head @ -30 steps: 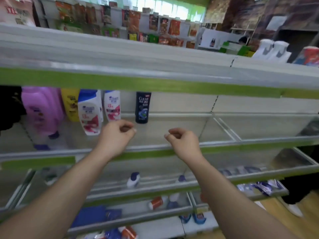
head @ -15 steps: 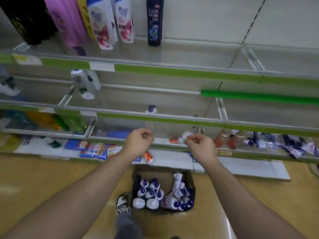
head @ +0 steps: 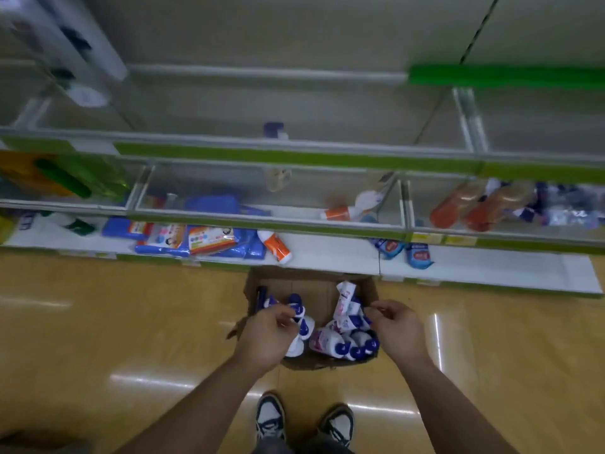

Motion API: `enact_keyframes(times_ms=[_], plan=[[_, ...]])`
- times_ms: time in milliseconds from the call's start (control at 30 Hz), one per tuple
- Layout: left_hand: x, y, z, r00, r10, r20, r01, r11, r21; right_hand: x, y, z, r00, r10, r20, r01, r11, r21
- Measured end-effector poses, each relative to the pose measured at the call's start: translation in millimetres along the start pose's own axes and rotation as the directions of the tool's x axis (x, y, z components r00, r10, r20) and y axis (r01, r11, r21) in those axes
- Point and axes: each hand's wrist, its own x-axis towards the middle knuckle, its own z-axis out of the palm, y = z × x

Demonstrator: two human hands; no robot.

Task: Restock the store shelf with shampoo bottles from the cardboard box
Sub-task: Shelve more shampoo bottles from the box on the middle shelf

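Shampoo bottles (head: 358, 347): white plastic, blue caps; packed in the open brown cardboard box (head: 311, 281) on the wooden floor (head: 131, 322), before the green-edged store shelf (head: 294, 155);
My left hand (head: 268, 335): curled over them; grip unclear;
My right hand (head: 396, 329): loosely curled, holding nothing

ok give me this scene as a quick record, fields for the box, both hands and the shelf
shelf: green-edged tiers, a few scattered products
cardboard box: on the floor against the shelf base, open
shampoo bottles: white with blue caps, crowded inside the box
left grip: fingers curled over the bottles, hold unclear
right grip: loosely curled above the box's right edge, holding nothing
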Motion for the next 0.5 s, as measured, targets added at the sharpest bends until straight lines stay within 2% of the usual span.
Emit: enact_keyframes(times_ms=[100, 233, 500], plan=[[59.3, -43.8, 57.3, 1.0, 0.007, 0.028, -0.006, 0.999, -0.032, 63.0, 63.9, 38.4, 0.997, 0.063, -0.042, -0.063, 0.998, -0.01], [152.4, -105.9, 134.2, 0.99, 0.077, 0.116, -0.073, 0.997, -0.04, 154.3, 143.7, 92.1, 0.995, 0.062, -0.077, -0.065, 0.997, -0.039], [313.9, -177.2, 260.3, 0.971, 0.152, 0.182, -0.145, 0.988, -0.05, 326.2, 244.9, 176.9, 1.0, 0.002, -0.002, -0.002, 0.977, -0.214]])
